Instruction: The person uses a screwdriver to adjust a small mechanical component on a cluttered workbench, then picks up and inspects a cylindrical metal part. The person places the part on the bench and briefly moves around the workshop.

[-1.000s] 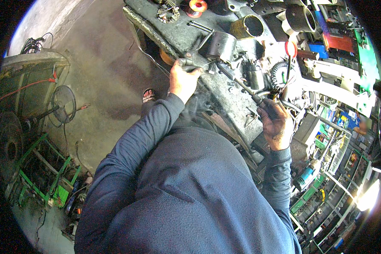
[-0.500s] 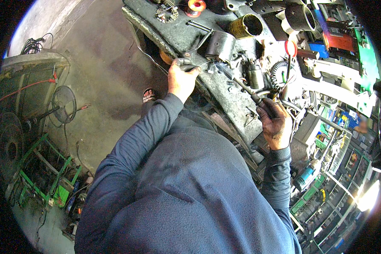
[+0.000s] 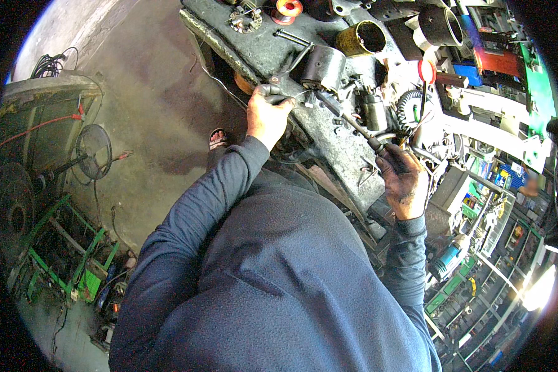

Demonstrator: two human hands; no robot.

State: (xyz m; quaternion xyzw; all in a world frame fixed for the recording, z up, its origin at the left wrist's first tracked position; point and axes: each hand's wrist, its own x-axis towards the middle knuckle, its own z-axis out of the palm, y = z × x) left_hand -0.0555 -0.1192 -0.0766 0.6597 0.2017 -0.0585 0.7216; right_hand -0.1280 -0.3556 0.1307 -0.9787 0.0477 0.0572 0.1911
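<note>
My left hand (image 3: 268,115) is closed at the bench (image 3: 226,34) edge, pinching what looks like a thin wire (image 3: 302,95), with a dark piece partly hidden at its fingers. My blackened right hand (image 3: 403,177) grips the handle of a long soldering iron (image 3: 356,126). Its tip rests by a small metal part (image 3: 310,98), beside a dark metal cylinder (image 3: 322,68). Right of these stand a smaller cylinder (image 3: 373,111) and a coiled black hose (image 3: 409,108). A red spool (image 3: 286,12) lies at the top.
A yellow cylinder (image 3: 359,38) and other housings crowd the bench. At left are a worn cabinet (image 3: 37,124), a round fan (image 3: 93,152) and a green metal frame (image 3: 68,248). At right are shelves of tools and a blue power tool (image 3: 449,254). My sandalled foot (image 3: 218,137) shows below.
The smoke below my left hand has thinned and drifted. My left hand has shifted very slightly left. My right hand and the iron are almost unmoved.
</note>
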